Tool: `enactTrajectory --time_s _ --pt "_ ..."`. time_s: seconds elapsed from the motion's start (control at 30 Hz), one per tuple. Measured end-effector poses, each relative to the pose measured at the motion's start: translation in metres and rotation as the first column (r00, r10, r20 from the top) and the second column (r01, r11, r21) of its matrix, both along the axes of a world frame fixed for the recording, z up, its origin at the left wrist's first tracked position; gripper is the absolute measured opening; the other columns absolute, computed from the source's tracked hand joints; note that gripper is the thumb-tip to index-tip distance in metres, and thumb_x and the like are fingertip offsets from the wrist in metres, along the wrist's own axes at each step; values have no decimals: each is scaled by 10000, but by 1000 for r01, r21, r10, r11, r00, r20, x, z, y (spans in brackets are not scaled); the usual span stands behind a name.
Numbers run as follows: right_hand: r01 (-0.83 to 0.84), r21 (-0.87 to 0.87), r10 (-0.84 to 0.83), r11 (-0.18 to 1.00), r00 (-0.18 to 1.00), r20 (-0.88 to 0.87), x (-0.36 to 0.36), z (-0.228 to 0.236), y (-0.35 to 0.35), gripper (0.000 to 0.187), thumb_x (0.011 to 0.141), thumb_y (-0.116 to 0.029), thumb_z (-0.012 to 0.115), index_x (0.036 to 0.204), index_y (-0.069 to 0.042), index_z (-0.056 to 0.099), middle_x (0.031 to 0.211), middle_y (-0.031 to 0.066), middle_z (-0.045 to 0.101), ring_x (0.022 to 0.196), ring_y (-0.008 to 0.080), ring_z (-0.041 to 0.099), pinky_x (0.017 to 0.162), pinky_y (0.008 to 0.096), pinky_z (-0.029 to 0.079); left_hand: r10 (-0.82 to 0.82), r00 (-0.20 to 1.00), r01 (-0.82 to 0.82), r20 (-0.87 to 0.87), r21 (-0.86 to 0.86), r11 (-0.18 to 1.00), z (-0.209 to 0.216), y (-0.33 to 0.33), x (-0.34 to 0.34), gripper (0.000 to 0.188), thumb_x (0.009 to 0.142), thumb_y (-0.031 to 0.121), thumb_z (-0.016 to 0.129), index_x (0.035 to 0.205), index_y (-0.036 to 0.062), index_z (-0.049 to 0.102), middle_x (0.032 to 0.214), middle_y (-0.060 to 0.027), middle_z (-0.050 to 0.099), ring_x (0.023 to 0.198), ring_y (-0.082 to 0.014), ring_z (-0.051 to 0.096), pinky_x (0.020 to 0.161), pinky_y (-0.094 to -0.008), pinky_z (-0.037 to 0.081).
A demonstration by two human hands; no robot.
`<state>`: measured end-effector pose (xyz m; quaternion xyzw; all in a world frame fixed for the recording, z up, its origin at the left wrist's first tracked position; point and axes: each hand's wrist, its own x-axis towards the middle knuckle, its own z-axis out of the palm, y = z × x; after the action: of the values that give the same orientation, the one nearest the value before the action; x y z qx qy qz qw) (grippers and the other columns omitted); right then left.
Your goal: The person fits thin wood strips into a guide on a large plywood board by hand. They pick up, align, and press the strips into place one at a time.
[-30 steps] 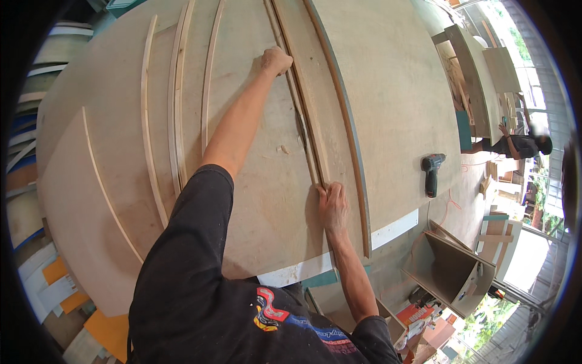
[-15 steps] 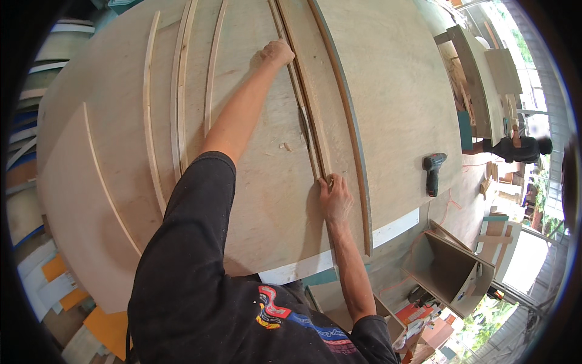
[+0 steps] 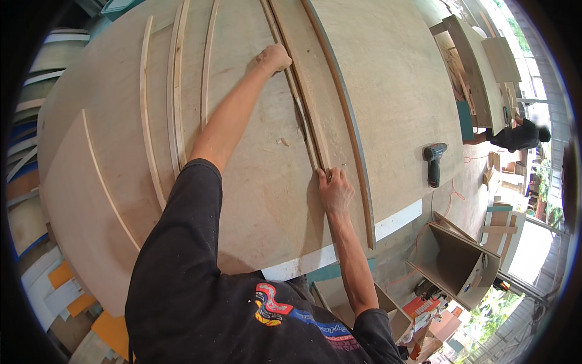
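Observation:
A long, narrow wooden strip (image 3: 307, 124) runs away from me over the plywood sheet (image 3: 254, 182), lying along the left side of a wider board (image 3: 330, 100) with a grey edge. My left hand (image 3: 274, 59) reaches far along it, its fingers closed around the strip. Closer to my body, my right hand (image 3: 335, 191) pinches the near part of the same strip between thumb and fingers. Both palms hide the exact contact. A few wood shavings (image 3: 283, 142) lie left of the strip.
Several thin wooden strips (image 3: 145, 97) lie lengthwise at the left. To the right a cordless drill (image 3: 433, 164) rests on the sheet. Beyond the sheet's right edge stand an open cabinet box (image 3: 451, 261) and a workbench (image 3: 470, 73); another person (image 3: 521, 134) is beside the bench.
The whole view has shifted slightly. Both hands keep their hold on the strip, with little visible movement along it.

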<state>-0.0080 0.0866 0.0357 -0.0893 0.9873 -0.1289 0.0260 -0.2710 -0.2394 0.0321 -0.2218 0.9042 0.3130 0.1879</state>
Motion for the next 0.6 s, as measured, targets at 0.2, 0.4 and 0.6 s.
enactTrajectory --time_s 0.2,0.4,0.6 --pt "-68 35 69 997 997 -35 -6 -4 2 386 947 -394 692 814 -41 615 716 108 648 545 210 627 476 350 480 77 995 -80 -66 -47 996 -10 -1 0 324 866 196 614 1121 6 678 1026 -180 726 952 -288 718 732 -406 556" --pt "-74 67 80 995 993 -91 -11 -10 1 442 922 -443 714 733 -58 606 616 84 612 487 188 587 446 347 442 264 964 -266 -46 -42 963 -12 10 -7 334 884 263 651 1123 30 670 1103 -149 715 1045 -272 711 835 -377 581" --pt "-20 72 21 997 1000 -9 -17 -3 -4 487 904 -499 700 713 -56 627 625 115 636 512 260 626 502 404 482 313 948 -316 -58 -54 947 -9 15 -11 382 885 305 670 1146 26 658 1155 -153 694 1042 -255 708 806 -390 588"
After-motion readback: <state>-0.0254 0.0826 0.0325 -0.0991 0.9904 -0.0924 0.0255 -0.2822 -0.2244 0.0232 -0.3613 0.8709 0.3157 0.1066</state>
